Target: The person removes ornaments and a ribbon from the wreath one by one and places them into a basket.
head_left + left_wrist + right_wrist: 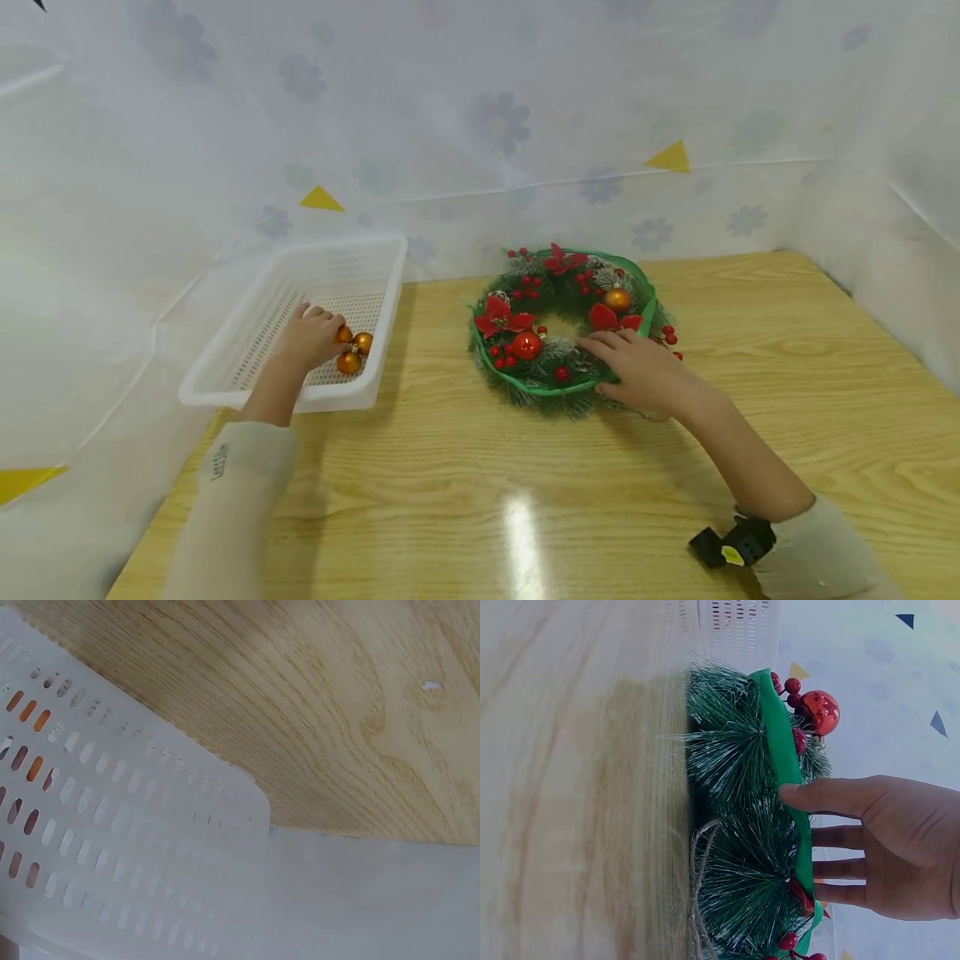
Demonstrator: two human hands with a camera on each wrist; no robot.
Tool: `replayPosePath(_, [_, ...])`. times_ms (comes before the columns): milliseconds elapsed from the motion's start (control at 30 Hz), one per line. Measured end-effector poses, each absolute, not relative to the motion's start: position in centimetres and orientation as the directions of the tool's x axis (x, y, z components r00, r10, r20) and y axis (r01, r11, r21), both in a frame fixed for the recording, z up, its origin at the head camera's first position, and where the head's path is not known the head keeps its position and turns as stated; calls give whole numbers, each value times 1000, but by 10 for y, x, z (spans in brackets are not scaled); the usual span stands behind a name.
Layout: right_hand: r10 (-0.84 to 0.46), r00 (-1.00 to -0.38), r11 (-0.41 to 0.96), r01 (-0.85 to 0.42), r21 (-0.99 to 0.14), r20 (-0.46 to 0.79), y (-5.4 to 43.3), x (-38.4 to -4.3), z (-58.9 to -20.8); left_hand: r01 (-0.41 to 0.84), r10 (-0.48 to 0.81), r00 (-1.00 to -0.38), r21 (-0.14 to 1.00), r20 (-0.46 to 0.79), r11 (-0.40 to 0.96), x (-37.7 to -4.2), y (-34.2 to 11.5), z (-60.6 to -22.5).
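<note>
Wreath: the green wreath (573, 360) lies flat on the wood-grain table (450, 467) and serves as the landmark here; a green ribbon (780, 742) runs around its rim.
On the wreath: red flowers (504, 317), red berries (562, 374), a red bauble (527, 345) at its near left and a single gold bauble (617, 299) at its far right.
Right hand: the right hand (641, 367) lies over the wreath's near right part, fingers outstretched and thumb apart — the thumb touches the ribbon at the outer side.
Twine: a strand of twine (697, 885) hangs at the wreath's outer side, near the right hand.
Basket: the white perforated basket (393, 287) stands left of the wreath, apart from it.
Gold ornaments: a cluster of gold ornaments (348, 362) is in the basket, at its side nearer the wreath.
Left hand: the left hand (307, 337) reaches into the basket with bent fingers at the cluster — whether they grip it, I cannot tell.
Backdrop: a pale flowered sheet (427, 108) hangs behind the wreath.
Right wrist: a black device (742, 543) sits by the sleeve, nearer the viewer than the wreath.
</note>
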State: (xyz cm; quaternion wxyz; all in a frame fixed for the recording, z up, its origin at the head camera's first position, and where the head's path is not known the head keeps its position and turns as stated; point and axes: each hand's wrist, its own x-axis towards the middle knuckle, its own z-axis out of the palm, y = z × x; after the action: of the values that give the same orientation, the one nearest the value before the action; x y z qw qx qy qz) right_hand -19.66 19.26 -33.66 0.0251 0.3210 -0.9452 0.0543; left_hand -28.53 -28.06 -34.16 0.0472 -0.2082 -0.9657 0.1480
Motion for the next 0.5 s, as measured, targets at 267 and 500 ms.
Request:
replayPosePath(267, [-603,-794,789,-608,-86,77,192,-195,-335,387,410,-912,-302,12,871,-286,-281,-344])
replayPosePath(500, [-606,-791,787,-612,-83,86,192,-195,-335,389,406,-914,-267,7,882,-285,-281,-341])
